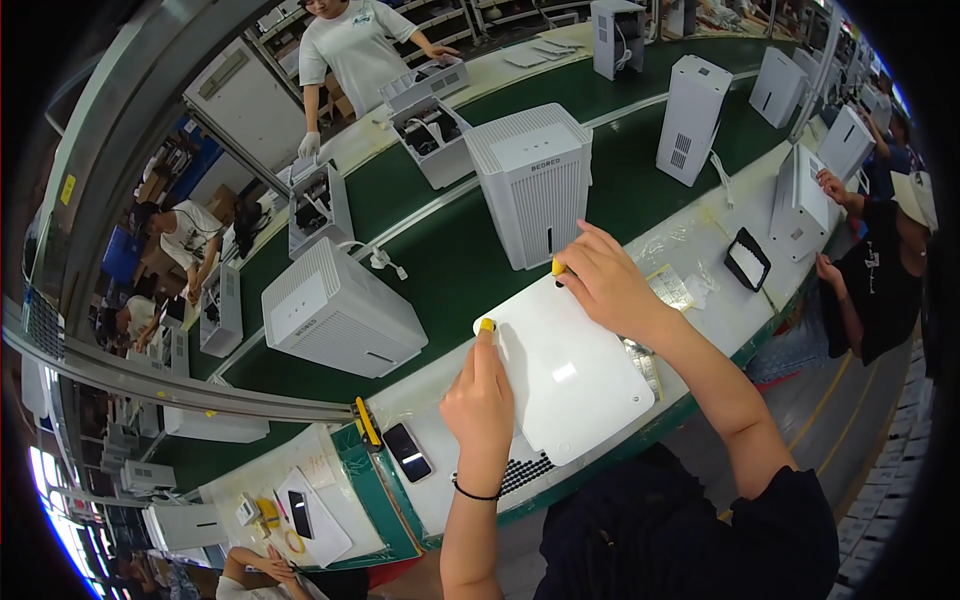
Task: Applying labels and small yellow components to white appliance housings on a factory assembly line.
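A white, round-cornered flat panel (570,375) lies at a slant on the bench in front of me. My left hand (478,400) is at its far left corner, a yellow-covered digit pressing beside a small dark spot and the other fingers curled along the edge. At the far right corner is my right hand (610,288), another yellow-covered digit pressing down over a small black piece (559,283). How far the fingers reach under the panel is hidden. Close to my left wrist, rows of small black round pads (525,472) lie at the panel's near left edge.
Ribbed white appliances (535,190) stand on the green conveyor (440,270) beyond the panel. A phone (407,452) and a yellow cutter (367,425) lie left; a black frame (747,260) lies right. Other people work across the belt and at both sides.
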Available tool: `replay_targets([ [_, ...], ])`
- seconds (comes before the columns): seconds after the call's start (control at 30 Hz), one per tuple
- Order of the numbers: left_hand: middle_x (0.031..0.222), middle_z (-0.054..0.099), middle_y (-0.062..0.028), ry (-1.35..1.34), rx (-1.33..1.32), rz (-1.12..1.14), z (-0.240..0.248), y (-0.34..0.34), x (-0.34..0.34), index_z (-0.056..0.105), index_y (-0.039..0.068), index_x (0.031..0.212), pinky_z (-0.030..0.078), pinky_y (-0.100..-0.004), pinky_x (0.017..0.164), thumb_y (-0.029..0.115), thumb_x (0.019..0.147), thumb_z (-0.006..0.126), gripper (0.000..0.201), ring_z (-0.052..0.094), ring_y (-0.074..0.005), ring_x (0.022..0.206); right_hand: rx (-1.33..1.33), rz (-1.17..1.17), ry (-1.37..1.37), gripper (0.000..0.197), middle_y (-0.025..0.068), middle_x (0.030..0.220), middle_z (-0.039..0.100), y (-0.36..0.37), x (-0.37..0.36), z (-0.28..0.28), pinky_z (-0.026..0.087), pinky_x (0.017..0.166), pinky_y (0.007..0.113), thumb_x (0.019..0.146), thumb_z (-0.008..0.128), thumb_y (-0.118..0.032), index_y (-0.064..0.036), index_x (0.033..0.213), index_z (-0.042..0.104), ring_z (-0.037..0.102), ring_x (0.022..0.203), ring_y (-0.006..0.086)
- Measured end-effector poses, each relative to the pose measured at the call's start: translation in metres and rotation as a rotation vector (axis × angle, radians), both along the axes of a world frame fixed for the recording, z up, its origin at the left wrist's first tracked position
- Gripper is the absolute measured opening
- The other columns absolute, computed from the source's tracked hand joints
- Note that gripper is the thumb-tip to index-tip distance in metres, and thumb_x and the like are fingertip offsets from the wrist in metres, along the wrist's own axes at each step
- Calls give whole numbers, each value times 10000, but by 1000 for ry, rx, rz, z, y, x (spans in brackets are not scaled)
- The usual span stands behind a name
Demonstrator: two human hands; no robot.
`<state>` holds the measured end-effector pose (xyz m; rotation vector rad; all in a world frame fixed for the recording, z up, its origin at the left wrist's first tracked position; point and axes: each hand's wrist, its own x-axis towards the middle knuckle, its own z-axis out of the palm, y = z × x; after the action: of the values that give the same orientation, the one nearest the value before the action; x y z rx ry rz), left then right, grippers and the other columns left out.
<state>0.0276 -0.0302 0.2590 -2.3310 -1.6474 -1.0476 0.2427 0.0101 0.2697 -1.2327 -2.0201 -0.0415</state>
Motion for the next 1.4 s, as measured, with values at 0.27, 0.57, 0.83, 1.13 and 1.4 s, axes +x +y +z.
replay_targets([
  [0.27, 926, 683, -70, -35, -28, -20, 0, 0, -4, 619, 68, 1115, 490, -302, 497, 50, 843, 602, 273, 628, -219, 574, 74, 12, -79, 120, 128, 949, 593, -17, 1, 7, 382, 1039, 481, 812, 635, -31, -13, 904, 560, 572, 944, 287],
  [0.57, 959, 677, -87, -78, -29, -38, 2, -1, 0, 611, 59, 1087, 496, -318, 507, 67, 867, 584, 222, 638, -245, 596, -579, 50, 735, 458, 200, 1246, 510, 3, -6, -29, 426, 977, 374, 884, 621, -122, -54, 1233, 333, 534, 1147, 272],
  [0.83, 949, 676, -110, -93, -61, -22, 6, -5, 2, 602, 64, 1086, 490, -324, 527, 104, 892, 576, 200, 639, -264, 604, -937, 61, 1381, 624, 228, 1339, 434, 6, -10, -14, 476, 906, 328, 817, 680, -128, -69, 1292, 279, 523, 1154, 265],
  [1.13, 1174, 522, -166, -326, 91, -31, 5, -35, -1, 550, 7, 1165, 459, -292, 586, 10, 801, 664, 382, 570, -233, 756, -515, 84, 811, 228, 115, 1225, 504, -55, 21, -10, 380, 1008, 341, 825, 693, -120, -34, 970, 540, 489, 1182, 251],
  [1.4, 1167, 373, -119, -669, -111, -145, -17, -112, -15, 445, 7, 1236, 436, -238, 700, -111, 792, 623, 493, 490, -137, 814, -477, 73, 282, 151, 120, 1107, 532, -137, 33, 20, 239, 1111, 477, 819, 676, -137, -68, 898, 568, 435, 1206, 311],
])
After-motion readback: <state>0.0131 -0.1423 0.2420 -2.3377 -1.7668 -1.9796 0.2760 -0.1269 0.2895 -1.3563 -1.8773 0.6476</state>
